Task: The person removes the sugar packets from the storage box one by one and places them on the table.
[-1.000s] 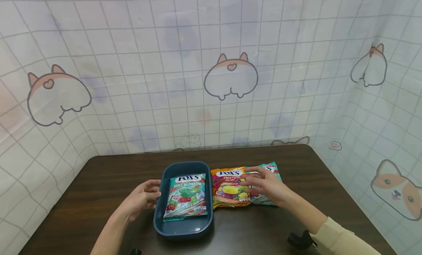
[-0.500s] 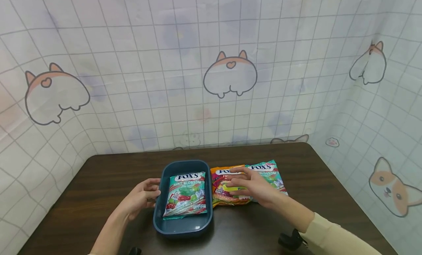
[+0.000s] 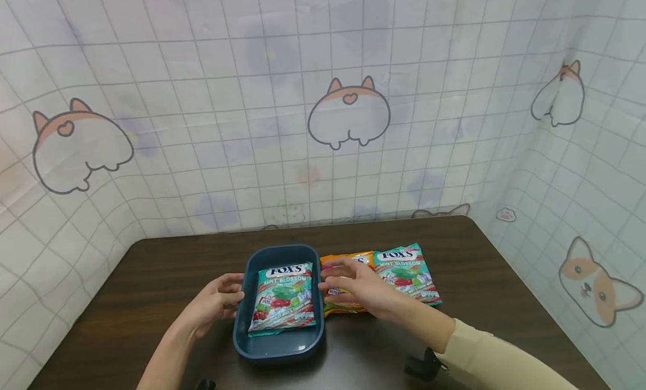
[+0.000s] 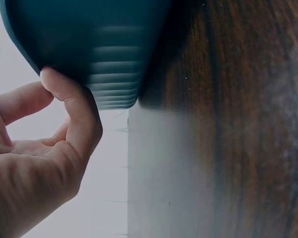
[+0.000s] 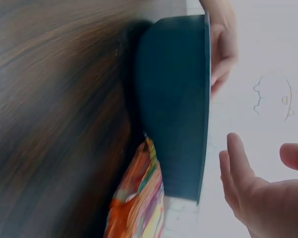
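Observation:
A dark blue tray (image 3: 280,348) stands on the table with a green bag of Fox's Mint Blossom candy (image 3: 284,300) lying in it. My left hand (image 3: 214,306) is at the tray's left side, its bent, relaxed fingertips touching the rim; in the left wrist view, a fingertip (image 4: 52,82) meets the tray's edge. My right hand (image 3: 355,286) hovers over an orange bag of Fox's candy (image 3: 363,258) beside the tray, partly covering it. Its fingers are spread, with fingertips close to the right rim and nothing held. In the right wrist view, they stand apart from the tray.
A second green Mint Blossom bag (image 3: 404,272) lies to the right of the orange one, against it. The dark wooden table (image 3: 166,278) extends on both sides. White gridded cloth (image 3: 227,154) with dog drawings hangs behind and at the sides.
My right hand has moved left, from over the two bags toward the tray's right rim, uncovering the green bag on the table. My left hand and the tray stay almost in place.

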A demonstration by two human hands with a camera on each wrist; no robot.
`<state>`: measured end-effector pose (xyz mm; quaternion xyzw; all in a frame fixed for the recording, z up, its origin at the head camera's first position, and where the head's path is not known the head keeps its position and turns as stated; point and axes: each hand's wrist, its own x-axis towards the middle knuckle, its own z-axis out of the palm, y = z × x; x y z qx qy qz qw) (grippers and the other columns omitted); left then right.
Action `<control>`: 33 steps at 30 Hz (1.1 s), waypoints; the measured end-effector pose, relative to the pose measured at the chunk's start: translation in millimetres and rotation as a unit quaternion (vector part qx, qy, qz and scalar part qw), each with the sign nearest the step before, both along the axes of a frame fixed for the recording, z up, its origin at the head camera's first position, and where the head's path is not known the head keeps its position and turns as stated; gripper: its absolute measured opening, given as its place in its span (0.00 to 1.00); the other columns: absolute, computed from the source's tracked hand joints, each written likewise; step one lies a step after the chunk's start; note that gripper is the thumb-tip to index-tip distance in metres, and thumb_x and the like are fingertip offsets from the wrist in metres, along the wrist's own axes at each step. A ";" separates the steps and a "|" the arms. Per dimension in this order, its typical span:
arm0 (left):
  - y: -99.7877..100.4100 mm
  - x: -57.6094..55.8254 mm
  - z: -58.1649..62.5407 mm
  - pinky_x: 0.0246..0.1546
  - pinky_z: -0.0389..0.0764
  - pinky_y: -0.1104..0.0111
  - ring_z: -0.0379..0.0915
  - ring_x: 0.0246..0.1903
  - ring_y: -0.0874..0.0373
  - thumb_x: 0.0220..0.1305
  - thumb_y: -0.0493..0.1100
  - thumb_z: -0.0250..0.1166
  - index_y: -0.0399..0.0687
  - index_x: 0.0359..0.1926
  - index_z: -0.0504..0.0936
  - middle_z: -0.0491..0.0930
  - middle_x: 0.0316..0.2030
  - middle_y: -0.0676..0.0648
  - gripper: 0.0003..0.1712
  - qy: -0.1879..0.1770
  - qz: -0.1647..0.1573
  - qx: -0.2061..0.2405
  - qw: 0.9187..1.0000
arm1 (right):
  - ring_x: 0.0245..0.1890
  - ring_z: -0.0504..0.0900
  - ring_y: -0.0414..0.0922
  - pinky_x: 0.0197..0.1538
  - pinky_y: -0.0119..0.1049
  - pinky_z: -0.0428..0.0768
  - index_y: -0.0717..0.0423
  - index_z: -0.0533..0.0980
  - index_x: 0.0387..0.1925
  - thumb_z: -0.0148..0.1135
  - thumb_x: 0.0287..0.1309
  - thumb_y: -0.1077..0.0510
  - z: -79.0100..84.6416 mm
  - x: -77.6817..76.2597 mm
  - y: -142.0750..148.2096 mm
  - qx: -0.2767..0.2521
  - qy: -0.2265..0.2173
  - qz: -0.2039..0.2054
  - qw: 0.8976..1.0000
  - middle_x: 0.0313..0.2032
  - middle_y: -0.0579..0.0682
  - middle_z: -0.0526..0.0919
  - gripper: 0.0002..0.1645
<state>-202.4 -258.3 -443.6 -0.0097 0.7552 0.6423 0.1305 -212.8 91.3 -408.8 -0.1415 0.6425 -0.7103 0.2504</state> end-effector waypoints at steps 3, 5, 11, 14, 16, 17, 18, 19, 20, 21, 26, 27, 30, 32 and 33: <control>-0.1 0.7 0.5 0.42 0.82 0.56 0.77 0.42 0.47 0.74 0.32 0.56 0.29 0.71 0.60 0.75 0.51 0.34 0.29 -0.002 0.002 -0.001 1.000 | 0.59 0.81 0.57 0.56 0.47 0.80 0.68 0.62 0.71 0.60 0.74 0.60 3.1 1.0 -8.0 -0.004 0.000 0.015 1.000 0.67 0.69 0.69 0.31; -0.4 0.5 0.5 0.42 0.82 0.56 0.76 0.42 0.47 0.74 0.32 0.56 0.29 0.71 0.60 0.75 0.50 0.34 0.29 -0.003 0.004 -0.004 1.000 | 0.58 0.81 0.56 0.56 0.46 0.80 0.68 0.63 0.70 0.59 0.74 0.60 3.7 1.5 -13.5 -0.006 0.001 0.025 1.000 0.67 0.68 0.70 0.30; -1.0 -0.5 -0.6 0.42 0.82 0.56 0.77 0.42 0.47 0.74 0.32 0.56 0.29 0.71 0.60 0.76 0.50 0.34 0.29 -0.004 0.004 -0.003 1.000 | 0.59 0.81 0.57 0.58 0.47 0.79 0.69 0.63 0.69 0.58 0.74 0.63 3.4 2.8 -28.5 -0.012 -0.004 0.046 0.999 0.66 0.67 0.71 0.29; -1.2 -0.6 -1.3 0.42 0.82 0.56 0.76 0.42 0.47 0.74 0.32 0.56 0.29 0.71 0.60 0.76 0.50 0.35 0.29 -0.005 0.003 -0.001 1.000 | 0.60 0.79 0.58 0.59 0.47 0.78 0.68 0.63 0.70 0.60 0.73 0.63 3.1 4.3 -33.8 -0.014 -0.013 0.048 0.999 0.66 0.67 0.71 0.30; -1.4 -0.7 -1.6 0.42 0.82 0.56 0.76 0.42 0.48 0.74 0.32 0.56 0.29 0.71 0.60 0.76 0.49 0.35 0.29 -0.005 0.002 0.000 1.000 | 0.61 0.78 0.57 0.59 0.47 0.78 0.67 0.62 0.71 0.61 0.72 0.63 4.0 5.6 -36.6 -0.012 -0.020 0.049 0.999 0.67 0.67 0.71 0.32; -1.6 -1.0 -1.9 0.42 0.82 0.56 0.76 0.42 0.48 0.74 0.32 0.56 0.29 0.71 0.60 0.76 0.49 0.35 0.29 -0.005 0.001 0.002 1.000 | 0.61 0.78 0.57 0.59 0.47 0.78 0.67 0.62 0.71 0.61 0.72 0.62 4.8 6.3 -38.0 -0.009 -0.021 0.050 0.998 0.68 0.67 0.70 0.32; -1.8 -1.3 -2.1 0.42 0.82 0.56 0.76 0.41 0.48 0.74 0.32 0.56 0.29 0.71 0.60 0.76 0.49 0.35 0.29 -0.005 0.001 0.003 1.000 | 0.62 0.78 0.57 0.60 0.48 0.77 0.67 0.61 0.72 0.61 0.72 0.62 5.7 6.8 -39.5 -0.007 -0.024 0.052 0.998 0.68 0.67 0.70 0.32; -2.2 -1.4 -2.2 0.42 0.82 0.56 0.76 0.42 0.48 0.74 0.32 0.56 0.29 0.72 0.60 0.76 0.49 0.35 0.29 -0.004 0.001 0.003 1.000 | 0.62 0.77 0.57 0.61 0.49 0.77 0.66 0.61 0.72 0.60 0.73 0.61 6.4 7.2 -41.1 -0.002 -0.025 0.054 0.998 0.69 0.67 0.69 0.33; -2.5 -1.5 -2.1 0.42 0.82 0.56 0.77 0.42 0.48 0.74 0.32 0.56 0.29 0.72 0.60 0.76 0.49 0.35 0.29 -0.003 0.001 0.003 1.000 | 0.63 0.76 0.57 0.61 0.50 0.76 0.66 0.61 0.73 0.59 0.73 0.61 7.1 7.2 -42.9 0.002 -0.026 0.056 0.998 0.69 0.67 0.68 0.33; -2.9 -1.6 -2.0 0.42 0.82 0.55 0.77 0.42 0.47 0.74 0.32 0.56 0.29 0.72 0.60 0.76 0.49 0.35 0.29 -0.002 0.000 0.003 1.000 | 0.63 0.76 0.56 0.62 0.51 0.75 0.65 0.61 0.73 0.59 0.74 0.61 7.5 7.2 -44.9 0.008 -0.027 0.056 0.998 0.70 0.67 0.68 0.32; -3.6 -1.0 -1.5 0.43 0.82 0.55 0.77 0.43 0.47 0.74 0.33 0.56 0.29 0.72 0.60 0.75 0.50 0.34 0.29 -0.002 0.004 0.001 1.000 | 0.67 0.72 0.61 0.62 0.53 0.74 0.61 0.61 0.74 0.60 0.74 0.59 4.8 4.3 -54.1 0.028 -0.036 0.053 0.998 0.71 0.67 0.65 0.33; -3.5 -0.8 -1.4 0.43 0.82 0.55 0.77 0.42 0.47 0.74 0.33 0.56 0.30 0.72 0.60 0.75 0.50 0.34 0.29 -0.002 0.005 0.000 1.000 | 0.67 0.71 0.61 0.62 0.53 0.75 0.61 0.60 0.74 0.60 0.73 0.58 3.9 3.7 -55.6 0.031 -0.039 0.052 0.997 0.71 0.67 0.65 0.34; -2.5 -0.4 -1.5 0.42 0.82 0.56 0.77 0.42 0.48 0.74 0.32 0.56 0.30 0.71 0.60 0.75 0.51 0.34 0.29 -0.002 0.005 0.003 1.000 | 0.67 0.70 0.62 0.63 0.55 0.73 0.61 0.58 0.76 0.61 0.73 0.56 1.5 2.1 -58.9 0.038 -0.051 0.045 0.997 0.72 0.67 0.63 0.38; -1.7 -0.2 -1.9 0.42 0.81 0.57 0.77 0.42 0.48 0.75 0.32 0.56 0.29 0.71 0.60 0.75 0.51 0.34 0.29 -0.003 0.004 0.004 1.000 | 0.67 0.69 0.62 0.64 0.57 0.72 0.60 0.57 0.76 0.62 0.72 0.55 0.3 2.0 -60.7 0.046 -0.056 0.038 0.997 0.72 0.67 0.63 0.39; -1.4 -0.1 -2.1 0.42 0.81 0.57 0.77 0.42 0.48 0.75 0.32 0.56 0.29 0.71 0.60 0.75 0.51 0.34 0.29 -0.003 0.002 0.005 1.000 | 0.67 0.69 0.62 0.65 0.58 0.71 0.60 0.57 0.76 0.62 0.72 0.55 -0.1 2.1 -61.7 0.049 -0.057 0.034 0.997 0.72 0.67 0.63 0.39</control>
